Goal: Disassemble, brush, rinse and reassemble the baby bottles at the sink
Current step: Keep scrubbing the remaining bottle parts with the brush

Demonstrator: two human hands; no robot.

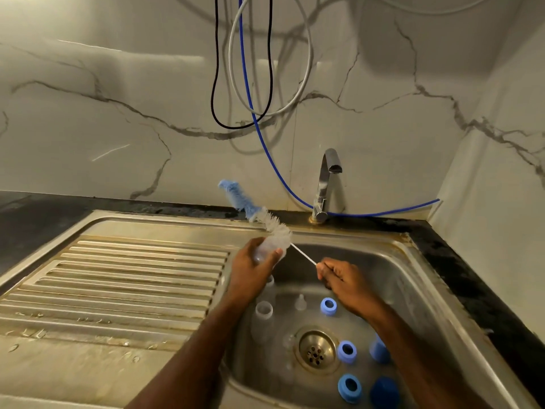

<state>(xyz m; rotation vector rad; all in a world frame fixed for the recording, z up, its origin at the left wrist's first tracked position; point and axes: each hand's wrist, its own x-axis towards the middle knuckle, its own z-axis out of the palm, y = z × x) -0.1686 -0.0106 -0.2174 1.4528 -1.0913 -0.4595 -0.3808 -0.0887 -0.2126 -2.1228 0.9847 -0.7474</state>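
Left hand (253,268) is gripping a clear bottle (267,249) above the basin's left rim, fingers curled round it; the body is nearly transparent and mostly covered by the palm, so its outline is hard to make out. Right hand (339,277) is pinching the thin twisted-wire handle of the bottle brush (259,215), fingers closed on the wire; the handle's end is lying hidden inside the fist. The brush is angling up and to the left, white bristles sitting at the bottle mouth, the fluffy blue tip sticking out toward the wall. Whether any bristles are inside the bottle cannot be told. In the steel sink (413,290) two more clear bottles (263,312) are standing by the left wall, one partly hidden behind the left wrist. A small translucent teat (300,302) is showing faintly on the basin floor; others near the drain (316,349) are too pale to confirm. Three blue collar rings (328,306) are lying open side up, and two blue caps (385,392) are sitting partly hidden by the right forearm. The ribbed draining board (118,284) is looking wet and stained. A chrome tap (326,184) is standing at the dark worktop (472,284), and cables are hanging against the marble-patterned wall
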